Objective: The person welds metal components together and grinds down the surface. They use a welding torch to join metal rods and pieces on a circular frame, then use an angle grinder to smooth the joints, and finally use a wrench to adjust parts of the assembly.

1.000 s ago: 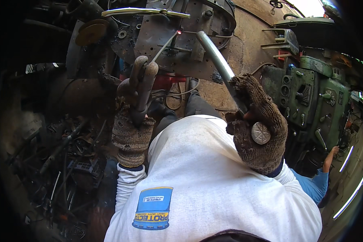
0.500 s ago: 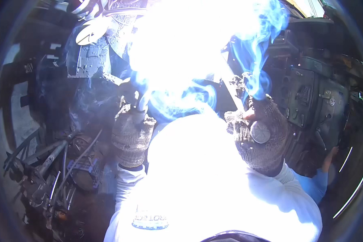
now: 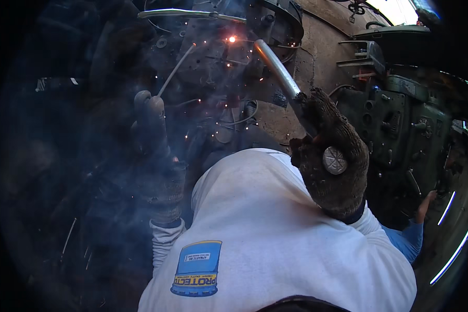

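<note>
My left hand (image 3: 166,190), in a dark knit glove and half veiled by smoke, is closed around a welding electrode holder (image 3: 153,109). A thin electrode (image 3: 177,68) juts from its jaw, the tip faintly orange. In its sooty glove, my right hand (image 3: 334,171) grips a round steel bar (image 3: 279,67). One flat round end of the bar shows at the palm; the other glows orange near the dark metal workpiece (image 3: 208,57). A glowing spot (image 3: 232,39) burns just left of that end, and several sparks fall below it. Electrode and bar are apart.
Green machinery (image 3: 395,127) with levers stands to the right. Another person's blue sleeve (image 3: 408,240) and arm are beside it at lower right. Smoke hangs over the dark left side. Curved metal parts (image 3: 291,23) and a cable (image 3: 247,117) lie around the workpiece.
The blinding white arc and blue-lit smoke have gone out, leaving a red-hot spot and sparks. The electrode now shows clear of the workpiece. Both hands keep their grips.
</note>
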`<state>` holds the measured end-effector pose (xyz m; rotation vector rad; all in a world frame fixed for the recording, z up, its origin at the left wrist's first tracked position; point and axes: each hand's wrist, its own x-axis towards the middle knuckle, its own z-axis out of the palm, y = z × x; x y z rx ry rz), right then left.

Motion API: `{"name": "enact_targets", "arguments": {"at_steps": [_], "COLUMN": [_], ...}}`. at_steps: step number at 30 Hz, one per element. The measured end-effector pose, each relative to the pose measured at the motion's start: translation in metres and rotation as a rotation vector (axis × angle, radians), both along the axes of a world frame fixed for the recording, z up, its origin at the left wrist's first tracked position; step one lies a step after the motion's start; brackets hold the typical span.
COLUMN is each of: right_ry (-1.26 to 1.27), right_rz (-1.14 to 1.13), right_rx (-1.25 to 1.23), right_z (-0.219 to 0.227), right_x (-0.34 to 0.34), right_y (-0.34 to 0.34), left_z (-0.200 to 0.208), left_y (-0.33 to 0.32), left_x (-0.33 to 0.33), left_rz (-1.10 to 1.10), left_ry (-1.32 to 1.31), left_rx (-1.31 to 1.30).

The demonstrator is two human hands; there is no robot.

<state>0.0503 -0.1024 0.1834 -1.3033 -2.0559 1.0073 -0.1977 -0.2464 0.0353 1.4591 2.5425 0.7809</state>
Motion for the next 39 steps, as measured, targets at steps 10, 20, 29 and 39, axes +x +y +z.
{"name": "enact_targets", "arguments": {"at_steps": [10,20,29,39], "right_ry": [-0.064,0.028,0.073,0.242], "right_rz": [-0.015,-0.026,0.024,-0.023], "right_rx": [0.046,0.074,0.041,-0.089], "right_z": [0.000,-0.016,-0.035,-0.050], "right_x": [-0.003,-0.002,0.013,0.017], "right_y": [-0.001,-0.008,-0.008,0.010], "left_z": [-0.011,-0.017,-0.011,-0.020], "left_y": [-0.028,-0.045,-0.055,-0.069], "left_x": [-0.001,0.002,0.008,0.007], "left_rz": [0.151,0.150,0.154,0.184], "left_ry": [-0.029,0.080,0.044,-0.023], "left_rx": [-0.017,-0.038,-0.028,0.002]}}
